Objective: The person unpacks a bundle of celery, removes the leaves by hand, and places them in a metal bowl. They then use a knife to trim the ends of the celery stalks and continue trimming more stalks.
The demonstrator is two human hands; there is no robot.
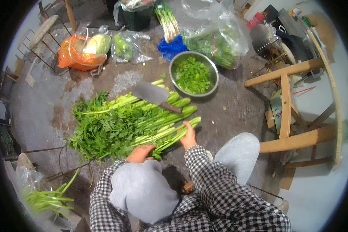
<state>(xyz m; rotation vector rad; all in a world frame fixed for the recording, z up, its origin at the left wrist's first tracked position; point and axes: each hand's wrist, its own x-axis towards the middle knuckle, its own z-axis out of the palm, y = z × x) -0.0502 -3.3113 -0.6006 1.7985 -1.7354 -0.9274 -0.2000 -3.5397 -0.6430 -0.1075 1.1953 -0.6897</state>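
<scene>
My right hand point(188, 137) is closed around a pale green celery stalk point(195, 123), near its thick cut end. That stalk slants down to the left, toward leaves by my other hand. My left hand point(141, 153) has its fingers together at the celery leaves point(157, 152); my knee partly hides this hand. Just beyond both hands, a large pile of leafy celery point(112, 127) lies on the floor, leaves to the left and stalks to the right. A cleaver point(150, 92) with a brown handle rests across the stalks.
Beyond the pile stands a metal bowl point(215, 83) of green leaves. Further off are an orange net bag point(71, 54), a bagged green vegetable point(123, 48), spring onions point(167, 23) and a clear bag of greens point(220, 46). A wooden stool point(285, 104) stands right; green stalks point(50, 199) lie lower left.
</scene>
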